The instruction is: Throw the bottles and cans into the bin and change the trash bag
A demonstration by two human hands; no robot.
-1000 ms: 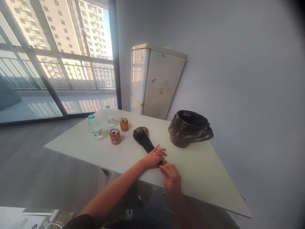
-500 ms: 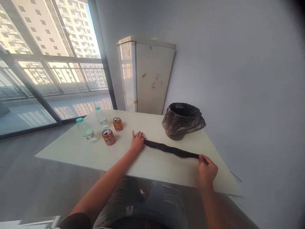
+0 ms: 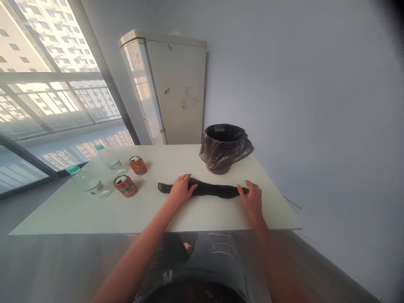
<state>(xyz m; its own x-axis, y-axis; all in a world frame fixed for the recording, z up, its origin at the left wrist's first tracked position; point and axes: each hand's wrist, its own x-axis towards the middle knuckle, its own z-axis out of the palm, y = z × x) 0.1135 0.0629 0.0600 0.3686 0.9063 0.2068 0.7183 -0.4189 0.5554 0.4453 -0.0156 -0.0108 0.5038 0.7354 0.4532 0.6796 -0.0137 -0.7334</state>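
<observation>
A black plastic garbage bag (image 3: 214, 190), folded into a long narrow strip, lies across the table in front of me. My left hand (image 3: 182, 189) rests on top of the strip left of its middle, thumb spread from the fingers. A short end of the bag sticks out on that hand's left. At the strip's right end is my right hand (image 3: 251, 197), its thumb and fingers apart around the tip. Behind the strip stands a trash can (image 3: 218, 170) lined with another black bag (image 3: 217, 147) folded over its rim.
Two orange drink cans (image 3: 126, 186) and two clear bottles with green caps (image 3: 86, 181) stand on the left of the white table (image 3: 151, 219). An old white refrigerator (image 3: 179, 84) is behind the table. Windows are at left, a plain wall at right.
The view has shifted. My right hand has moved closer to the left and loosened from a pinch. My left hand now lies further in along the strip, which lies flatter on the table.
</observation>
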